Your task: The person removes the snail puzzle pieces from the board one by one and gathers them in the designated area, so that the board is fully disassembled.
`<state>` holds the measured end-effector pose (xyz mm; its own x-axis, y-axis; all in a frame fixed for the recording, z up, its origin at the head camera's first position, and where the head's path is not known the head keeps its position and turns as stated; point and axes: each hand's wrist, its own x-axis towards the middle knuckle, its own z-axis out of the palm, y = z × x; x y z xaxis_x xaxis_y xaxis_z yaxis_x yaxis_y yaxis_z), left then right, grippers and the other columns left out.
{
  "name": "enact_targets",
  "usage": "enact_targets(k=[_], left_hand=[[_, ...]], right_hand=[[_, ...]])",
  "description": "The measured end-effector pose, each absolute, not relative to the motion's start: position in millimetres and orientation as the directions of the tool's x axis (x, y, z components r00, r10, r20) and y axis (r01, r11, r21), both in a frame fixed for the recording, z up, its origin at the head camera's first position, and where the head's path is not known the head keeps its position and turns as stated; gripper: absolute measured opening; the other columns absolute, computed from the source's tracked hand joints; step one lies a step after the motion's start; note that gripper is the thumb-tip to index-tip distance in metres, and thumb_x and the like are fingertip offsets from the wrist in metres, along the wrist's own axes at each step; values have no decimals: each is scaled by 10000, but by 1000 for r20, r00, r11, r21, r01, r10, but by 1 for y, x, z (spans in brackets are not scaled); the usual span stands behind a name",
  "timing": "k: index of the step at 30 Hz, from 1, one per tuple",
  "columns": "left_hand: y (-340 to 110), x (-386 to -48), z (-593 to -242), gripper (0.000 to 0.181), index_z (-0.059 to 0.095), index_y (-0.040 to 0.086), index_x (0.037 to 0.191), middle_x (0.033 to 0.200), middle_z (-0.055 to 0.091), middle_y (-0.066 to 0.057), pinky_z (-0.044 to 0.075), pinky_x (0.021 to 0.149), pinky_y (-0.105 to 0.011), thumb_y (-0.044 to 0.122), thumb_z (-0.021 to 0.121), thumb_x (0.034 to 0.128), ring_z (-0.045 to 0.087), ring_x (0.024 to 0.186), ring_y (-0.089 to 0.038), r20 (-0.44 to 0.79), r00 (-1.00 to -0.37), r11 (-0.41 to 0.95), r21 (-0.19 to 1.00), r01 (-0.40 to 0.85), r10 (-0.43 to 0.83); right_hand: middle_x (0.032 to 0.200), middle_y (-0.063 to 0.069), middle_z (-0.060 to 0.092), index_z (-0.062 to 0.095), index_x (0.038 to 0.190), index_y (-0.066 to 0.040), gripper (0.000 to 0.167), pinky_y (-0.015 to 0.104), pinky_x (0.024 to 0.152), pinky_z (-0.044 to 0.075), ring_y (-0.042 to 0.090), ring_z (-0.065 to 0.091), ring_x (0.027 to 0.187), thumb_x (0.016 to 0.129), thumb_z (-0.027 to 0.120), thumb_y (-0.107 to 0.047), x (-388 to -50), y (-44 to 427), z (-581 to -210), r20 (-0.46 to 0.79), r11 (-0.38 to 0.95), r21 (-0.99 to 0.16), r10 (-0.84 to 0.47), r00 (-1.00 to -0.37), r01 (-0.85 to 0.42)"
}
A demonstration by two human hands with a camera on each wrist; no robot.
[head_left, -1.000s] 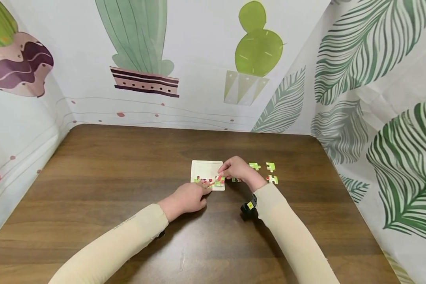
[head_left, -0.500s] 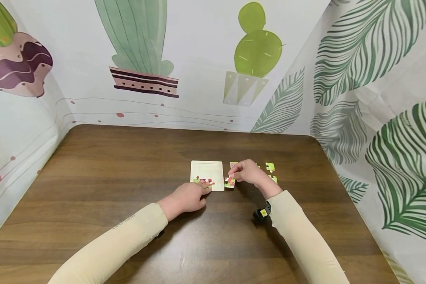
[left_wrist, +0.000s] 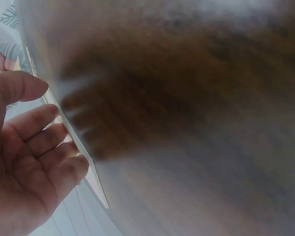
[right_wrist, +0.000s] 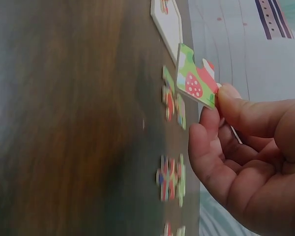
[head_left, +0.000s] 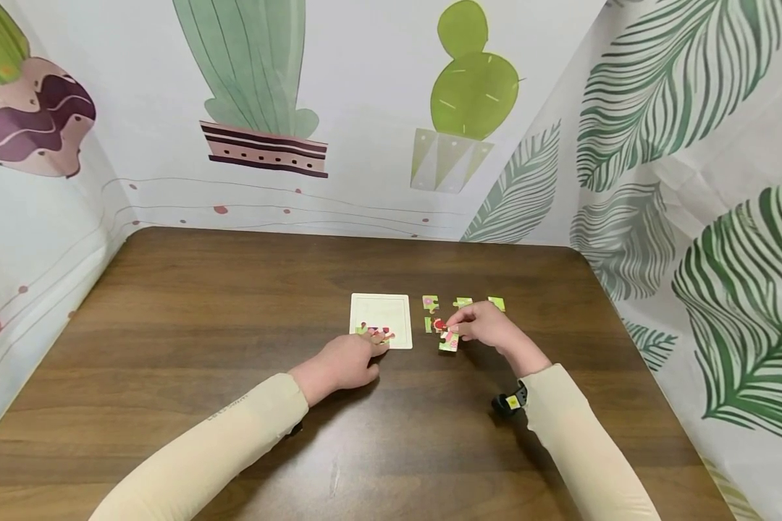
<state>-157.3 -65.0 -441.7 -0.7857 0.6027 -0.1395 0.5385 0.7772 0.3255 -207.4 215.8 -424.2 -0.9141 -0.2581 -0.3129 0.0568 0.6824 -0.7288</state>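
In the head view, my left hand (head_left: 342,362) rests its fingertips on the near edge of a cream puzzle tray (head_left: 384,307) and the joined puzzle pieces (head_left: 363,330) lying in its near left part. Those fingers partly hide the pieces. The left wrist view shows the same hand (left_wrist: 34,147) with fingers gently bent at the tray's edge. To the right of the tray, my right hand (head_left: 492,325) pinches a green and pink puzzle piece (head_left: 450,342). A dotted red mushroom or egg shape on that piece (right_wrist: 194,81) shows in the right wrist view, between thumb and fingertips.
Loose puzzle pieces lie right of the tray, among them a pink-flowered one (head_left: 429,301), a green one (head_left: 462,302) and another green one (head_left: 497,304). A red piece (head_left: 438,325) lies beside the held one. The wooden table (head_left: 234,289) meets a patterned cloth backdrop (head_left: 365,195).
My right hand has carried the pinched puzzle piece rightward, from over the tray's near right corner to the loose pieces. My left hand has stayed in place.
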Motion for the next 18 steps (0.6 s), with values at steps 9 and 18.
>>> enact_targets(k=[9, 18], left_hand=[[-66, -158, -441, 462, 668, 47, 1354, 1447, 631, -136, 489, 1118, -458, 150, 623, 906, 578, 1380, -352, -136, -786, 776, 325, 540, 604], [-65, -157, -439, 463, 656, 66, 1375, 1469, 614, -127, 484, 1126, -456, 166, 622, 923, 559, 1405, -325, -168, -787, 786, 332, 522, 593]], right_hand=[[1095, 211, 721, 719, 1068, 101, 199, 382, 856, 623, 127, 679, 874, 976, 646, -60, -201, 244, -423, -336, 666, -740, -249, -908, 92], [1030, 144, 736, 707, 1081, 111, 216, 389, 862, 614, 93, 659, 863, 985, 632, -67, -197, 265, -422, -378, 679, -725, -249, -892, 118]])
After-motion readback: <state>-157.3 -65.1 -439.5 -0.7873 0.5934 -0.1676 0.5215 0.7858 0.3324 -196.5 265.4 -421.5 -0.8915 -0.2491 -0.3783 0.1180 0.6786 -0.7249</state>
